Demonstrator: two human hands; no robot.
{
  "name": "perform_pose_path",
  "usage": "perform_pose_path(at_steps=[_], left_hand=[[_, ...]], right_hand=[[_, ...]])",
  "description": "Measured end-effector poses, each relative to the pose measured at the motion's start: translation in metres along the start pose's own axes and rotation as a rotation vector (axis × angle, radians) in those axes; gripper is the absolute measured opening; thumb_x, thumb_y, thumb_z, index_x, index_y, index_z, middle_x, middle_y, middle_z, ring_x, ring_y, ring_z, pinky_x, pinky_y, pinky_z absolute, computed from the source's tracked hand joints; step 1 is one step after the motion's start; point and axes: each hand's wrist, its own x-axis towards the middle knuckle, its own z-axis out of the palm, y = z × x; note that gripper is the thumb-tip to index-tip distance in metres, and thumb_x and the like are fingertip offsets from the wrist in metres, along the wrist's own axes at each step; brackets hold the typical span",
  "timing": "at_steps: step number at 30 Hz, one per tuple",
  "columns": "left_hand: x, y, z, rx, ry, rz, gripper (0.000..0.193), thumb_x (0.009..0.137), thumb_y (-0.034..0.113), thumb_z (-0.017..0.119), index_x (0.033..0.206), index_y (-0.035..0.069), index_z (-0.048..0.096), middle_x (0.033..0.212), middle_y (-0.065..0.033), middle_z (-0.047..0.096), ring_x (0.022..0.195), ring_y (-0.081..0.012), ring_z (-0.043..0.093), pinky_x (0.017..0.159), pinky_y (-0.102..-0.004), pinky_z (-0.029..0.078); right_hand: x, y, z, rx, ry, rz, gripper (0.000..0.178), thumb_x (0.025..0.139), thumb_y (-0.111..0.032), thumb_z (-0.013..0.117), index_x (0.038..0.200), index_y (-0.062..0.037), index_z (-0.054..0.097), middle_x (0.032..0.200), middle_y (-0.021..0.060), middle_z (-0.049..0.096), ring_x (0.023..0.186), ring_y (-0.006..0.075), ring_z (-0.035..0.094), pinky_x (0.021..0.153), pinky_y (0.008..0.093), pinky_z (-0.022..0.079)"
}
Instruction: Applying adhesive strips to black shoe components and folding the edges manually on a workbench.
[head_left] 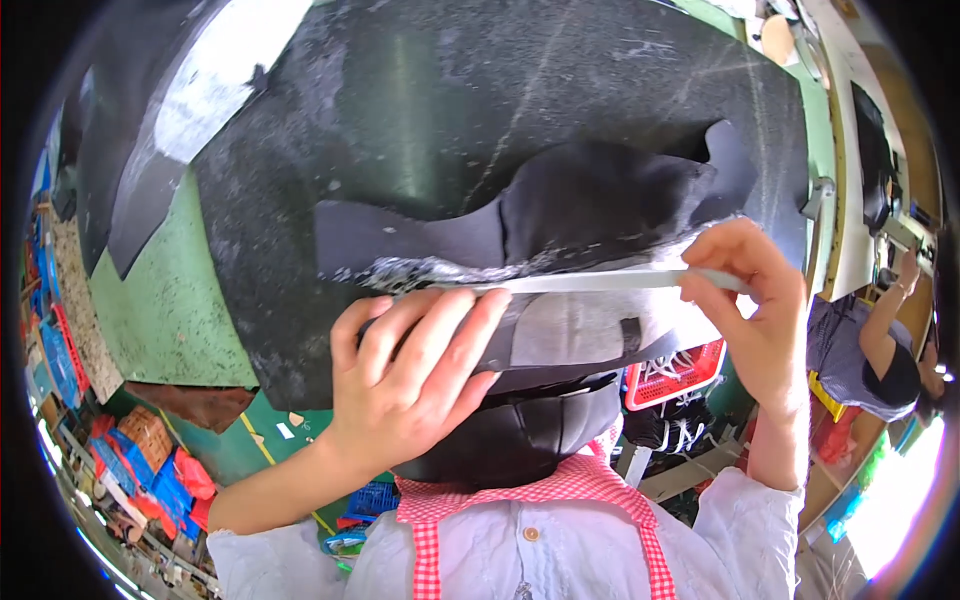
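A narrow white strip [600, 281] runs along the near edge of a black, leather-like piece [600, 195] with a wavy far edge. Its right end is pinched between the thumb and fingers of my right hand [750, 310], which is closed on it. My left hand [410, 370] lies palm down with fingers stretched out, fingertips pressing on the strip's left part and the black piece's edge. Shiny, glue-like smears show beside those fingertips. Between my hands, on the near side of the strip, is a pale grey panel [570, 330] with dark edges.
The black piece lies on a scuffed dark worktop [450, 90]. Black material [520, 430] hangs at the near edge by my apron. A red basket [645, 385] with white strips stands near my right forearm. Dark sheets [140, 205] lie far left; another person [860, 350] is at right.
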Motion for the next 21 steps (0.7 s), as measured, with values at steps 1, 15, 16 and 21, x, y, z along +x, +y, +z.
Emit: perform_pose_path(at_steps=[1,15,16,21], left_hand=[[0.0,0.001,0.0,0.004,0.004,0.001,0.056,0.084,0.04,0.075,0.132,0.011,0.074,0.133,-0.0059,0.057,0.116,-0.0254,0.055,0.101,-0.0472,0.042],[0.074,0.055,0.028,-0.203,-0.055,0.204,0.067,0.074,0.024,0.082,0.137,0.005,0.066,0.144,-0.0124,0.059,0.13,-0.0281,0.056,0.108,-0.0437,0.046],[0.07,0.055,0.031,-0.206,-0.041,0.2,0.066,0.074,0.023,0.082,0.136,0.006,0.067,0.143,-0.0118,0.06,0.13,-0.0269,0.056,0.108,-0.0435,0.046],[0.08,0.046,0.036,-0.321,0.049,0.222,0.061,0.071,0.016,0.085,0.129,0.006,0.069,0.134,-0.0122,0.064,0.118,-0.0293,0.064,0.099,-0.0443,0.052]], right_hand=[[-0.001,0.002,-0.01,0.053,-0.001,0.071,0.015,0.091,0.003,0.075,0.105,-0.0024,0.07,0.085,-0.0012,0.071,0.076,0.0009,0.058,0.067,0.0199,0.044],[0.008,0.048,-0.024,-0.077,0.119,0.029,0.021,0.088,-0.007,0.082,0.104,-0.0017,0.068,0.082,0.0027,0.068,0.07,0.0075,0.064,0.065,0.0251,0.053],[0.007,0.052,-0.03,-0.082,0.125,0.032,0.021,0.088,-0.007,0.082,0.104,-0.0017,0.068,0.082,0.0027,0.068,0.07,0.0075,0.064,0.065,0.0251,0.053],[0.01,0.05,-0.034,0.118,0.15,0.098,0.015,0.091,-0.001,0.076,0.105,0.0002,0.071,0.083,0.0025,0.071,0.074,0.0058,0.066,0.069,0.0232,0.056]])
